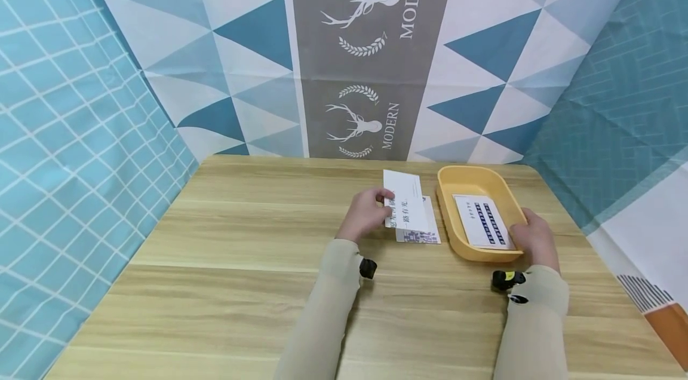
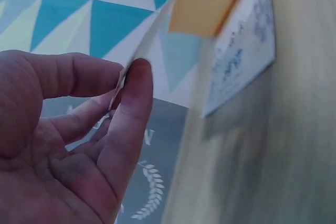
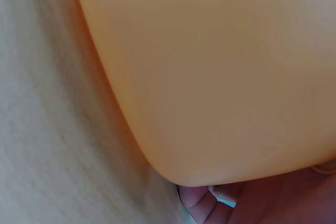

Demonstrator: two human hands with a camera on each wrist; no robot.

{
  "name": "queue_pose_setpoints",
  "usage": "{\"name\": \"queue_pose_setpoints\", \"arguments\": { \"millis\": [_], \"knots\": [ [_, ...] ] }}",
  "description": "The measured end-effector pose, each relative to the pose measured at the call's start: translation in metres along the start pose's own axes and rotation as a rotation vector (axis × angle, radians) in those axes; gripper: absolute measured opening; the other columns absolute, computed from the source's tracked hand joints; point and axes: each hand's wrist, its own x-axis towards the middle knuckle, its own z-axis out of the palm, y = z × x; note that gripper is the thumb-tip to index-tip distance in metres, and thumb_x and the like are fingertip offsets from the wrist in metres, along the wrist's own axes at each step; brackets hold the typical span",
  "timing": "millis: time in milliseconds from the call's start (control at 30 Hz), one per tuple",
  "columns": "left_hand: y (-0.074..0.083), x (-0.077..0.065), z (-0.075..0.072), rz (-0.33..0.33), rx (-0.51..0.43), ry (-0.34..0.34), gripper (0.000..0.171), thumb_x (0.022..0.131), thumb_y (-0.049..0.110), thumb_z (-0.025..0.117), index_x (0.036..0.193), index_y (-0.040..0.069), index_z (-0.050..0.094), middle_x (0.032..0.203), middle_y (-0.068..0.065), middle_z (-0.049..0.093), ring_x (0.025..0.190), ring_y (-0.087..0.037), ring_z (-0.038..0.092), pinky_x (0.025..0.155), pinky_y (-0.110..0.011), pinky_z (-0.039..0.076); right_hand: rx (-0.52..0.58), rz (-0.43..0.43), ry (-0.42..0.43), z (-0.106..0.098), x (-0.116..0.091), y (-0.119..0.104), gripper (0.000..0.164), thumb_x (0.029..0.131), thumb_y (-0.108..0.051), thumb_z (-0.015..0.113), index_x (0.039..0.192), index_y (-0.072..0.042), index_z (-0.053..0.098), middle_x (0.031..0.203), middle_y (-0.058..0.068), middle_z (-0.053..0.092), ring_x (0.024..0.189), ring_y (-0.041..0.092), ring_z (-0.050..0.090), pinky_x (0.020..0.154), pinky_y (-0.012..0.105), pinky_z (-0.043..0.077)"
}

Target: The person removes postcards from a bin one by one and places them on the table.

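A left hand (image 1: 366, 213) holds a white paper card, and a right hand (image 1: 537, 241) holds a tray.
The left thumb and fingers pinch the edge of the white rectangular card with dark printed characters (image 1: 403, 189), raised above a white card with purple print (image 1: 432, 227) on the wooden table (image 1: 242, 248); the right hand is closed on the rim of the yellow-orange shallow tray (image 1: 466, 175), where a white card with dark-blue blocks (image 1: 481, 221) lies.

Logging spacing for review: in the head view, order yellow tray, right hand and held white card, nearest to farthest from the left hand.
1. White card, in the left hand
2. Yellow tray, to the right
3. Right hand, at the tray's right side
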Motion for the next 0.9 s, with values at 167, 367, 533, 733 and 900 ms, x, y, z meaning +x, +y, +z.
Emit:
{"name": "queue_pose_setpoints", "arguments": {
  "millis": [167, 367, 533, 733, 900],
  "knots": [
    [-0.01, 0.001, 0.004, -0.036, 0.033, -0.076, 0.032, 0.085, 0.0, 0.065, 0.115, 0.01, 0.069, 0.108, -0.008, 0.066, 0.068, -0.012, 0.057, 0.06, -0.022, 0.045, -0.004, 0.007, -0.006, -0.001, 0.001, 0.001, 0.07, 0.095, -0.007, 0.035, 0.162, -0.005, 0.012, 0.158, 0.034, 0.027, 0.126, 0.048, 0.037, 0.113, 0.068, 0.029],
    [-0.014, 0.002, 0.008, -0.045, -0.025, -0.122, 0.034, 0.085, -0.004, 0.063, 0.116, 0.008, 0.067, 0.103, -0.007, 0.065, 0.061, -0.013, 0.06, 0.055, -0.022, 0.046, 0.006, 0.018, -0.007, 0.001, 0.0, 0.0, 0.069, 0.097, -0.007, 0.034, 0.162, -0.006, 0.011, 0.159, 0.034, 0.026, 0.128, 0.049, 0.037, 0.114, 0.068, 0.029],
    [-0.015, 0.003, 0.01, -0.045, -0.045, -0.125, 0.033, 0.085, -0.004, 0.065, 0.116, 0.007, 0.068, 0.103, -0.008, 0.064, 0.062, -0.015, 0.061, 0.058, -0.024, 0.05, 0.006, 0.01, -0.001, 0.0, 0.0, -0.002, 0.07, 0.096, -0.008, 0.035, 0.162, -0.006, 0.012, 0.16, 0.033, 0.026, 0.129, 0.048, 0.037, 0.114, 0.068, 0.029],
    [-0.02, 0.006, 0.013, -0.044, -0.043, -0.134, 0.033, 0.085, -0.005, 0.066, 0.116, 0.004, 0.068, 0.101, -0.01, 0.066, 0.064, -0.014, 0.061, 0.06, -0.026, 0.055, -0.017, -0.025, -0.008, -0.002, 0.001, 0.0, 0.072, 0.093, -0.006, 0.037, 0.162, -0.004, 0.014, 0.158, 0.035, 0.027, 0.129, 0.048, 0.037, 0.114, 0.065, 0.028],
    [-0.022, 0.007, 0.015, -0.036, -0.032, -0.134, 0.031, 0.087, -0.004, 0.065, 0.117, 0.004, 0.068, 0.1, -0.01, 0.065, 0.062, -0.013, 0.059, 0.057, -0.022, 0.05, -0.009, -0.012, -0.009, -0.001, 0.002, 0.001, 0.072, 0.094, -0.007, 0.037, 0.162, -0.005, 0.013, 0.159, 0.035, 0.026, 0.13, 0.048, 0.037, 0.115, 0.066, 0.028]
  ]
}}
